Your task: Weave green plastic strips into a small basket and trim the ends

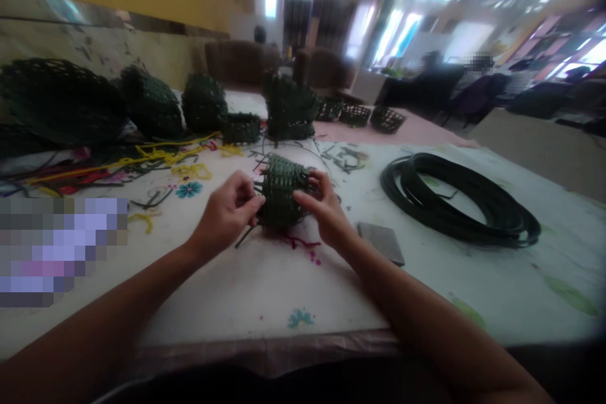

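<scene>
A small dark green woven basket point(280, 192), partly woven with loose strand ends sticking out, lies on its side on the white flowered tablecloth point(265, 284). My left hand point(228, 213) grips its left side, fingers pinched on the weave and a strand. On the right side my right hand point(324, 207) holds the basket, fingers curled over the rim.
A large coil of dark green cane point(454, 199) lies to the right. A flat grey phone-like object point(381, 242) sits near my right wrist. Several finished green baskets point(288, 107) line the back; yellow and red strands point(156, 158) lie at left. People sit far behind.
</scene>
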`<state>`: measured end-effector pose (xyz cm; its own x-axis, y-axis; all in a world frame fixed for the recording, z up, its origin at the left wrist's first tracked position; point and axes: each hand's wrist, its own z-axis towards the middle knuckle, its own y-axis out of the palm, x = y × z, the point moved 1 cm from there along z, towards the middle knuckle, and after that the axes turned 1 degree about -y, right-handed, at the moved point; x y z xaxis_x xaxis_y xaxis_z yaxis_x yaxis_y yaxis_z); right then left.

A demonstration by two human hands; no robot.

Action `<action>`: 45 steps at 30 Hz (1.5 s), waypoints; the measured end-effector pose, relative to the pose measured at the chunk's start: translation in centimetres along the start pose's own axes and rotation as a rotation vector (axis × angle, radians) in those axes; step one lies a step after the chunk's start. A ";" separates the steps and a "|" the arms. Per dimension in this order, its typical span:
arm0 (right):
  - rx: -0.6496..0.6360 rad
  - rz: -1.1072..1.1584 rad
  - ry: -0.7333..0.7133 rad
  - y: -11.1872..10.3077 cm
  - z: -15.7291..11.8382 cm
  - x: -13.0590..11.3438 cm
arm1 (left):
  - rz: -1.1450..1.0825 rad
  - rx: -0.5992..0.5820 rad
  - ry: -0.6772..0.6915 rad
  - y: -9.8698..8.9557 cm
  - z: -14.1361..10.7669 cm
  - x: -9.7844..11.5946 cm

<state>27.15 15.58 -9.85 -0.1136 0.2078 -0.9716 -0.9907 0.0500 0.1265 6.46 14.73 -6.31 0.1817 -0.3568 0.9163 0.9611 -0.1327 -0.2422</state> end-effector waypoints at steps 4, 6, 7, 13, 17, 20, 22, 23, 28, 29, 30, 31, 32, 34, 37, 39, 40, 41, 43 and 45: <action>-0.016 -0.021 -0.031 0.0 -0.2 0.1 | -0.001 -0.078 -0.008 -0.1 0.0 0.3; -0.023 -0.015 -0.043 0.1 -0.3 0.1 | 0.083 -0.076 0.029 -0.1 -0.2 0.4; -0.026 -0.014 -0.044 0.1 -0.3 0.1 | 0.139 -0.064 0.055 -0.1 -0.3 0.5; -0.017 -0.302 -0.188 0.1 -0.6 -0.9 | 0.161 -0.005 0.050 0.1 -0.7 0.8; 0.169 -0.716 -0.687 0.8 -2.5 -2.6 | 0.036 0.044 -0.029 1.0 -1.0 0.9; 0.129 -0.868 -0.904 1.9 -3.9 -3.0 | -0.002 0.080 -0.042 1.8 -1.5 0.8; 0.099 -0.917 -0.932 2.5 -4.4 -2.9 | -0.013 0.105 -0.053 2.1 -1.7 0.7; 0.094 -0.922 -0.930 2.8 -4.4 -2.7 | -0.014 0.116 -0.060 2.3 -1.7 0.5; 0.121 -0.902 -0.938 3.1 -4.2 -2.2 | -0.007 0.140 -0.090 2.7 -1.9 0.1; 0.131 -0.904 -0.948 3.1 -4.2 -2.3 | -0.016 0.144 -0.099 2.8 -2.0 0.1; 0.141 -0.907 -0.955 3.2 -4.3 -2.3 | -0.034 0.145 -0.110 2.9 -2.1 0.1; 0.152 -0.912 -0.956 3.2 -4.3 -2.4 | -0.056 0.144 -0.122 3.0 -2.2 0.1; 0.162 -0.922 -0.950 3.3 -4.4 -2.4 | -0.080 0.140 -0.133 3.1 -2.2 0.1; 0.183 -0.967 -0.932 3.5 -4.6 -2.6 | -0.120 0.130 -0.145 3.2 -2.3 0.1; 0.215 -1.106 -0.915 3.8 -4.7 -2.8 | -0.168 0.133 -0.153 3.3 -2.2 0.0; 0.223 -1.200 -0.911 4.0 -4.7 -2.9 | -0.194 0.148 -0.152 3.4 -2.2 -0.2; 0.219 -1.234 -0.907 4.1 -4.7 -3.0 | -0.202 0.159 -0.148 3.4 -2.2 -0.4; 0.213 -1.258 -0.903 4.2 -4.7 -3.0 | -0.209 0.172 -0.140 3.5 -2.1 -0.5; 0.200 -1.289 -0.893 4.3 -4.6 -3.2 | -0.221 0.200 -0.118 3.6 -2.2 -0.9; 0.209 -1.306 -0.870 4.4 -4.6 -3.3 | -0.229 0.222 -0.101 3.8 -2.3 -1.2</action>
<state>22.80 10.59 -7.01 0.9222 0.3854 -0.0311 -0.3320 0.7480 -0.5747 9.43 12.56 -9.04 -0.0348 -0.2463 0.9686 0.9992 0.0100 0.0384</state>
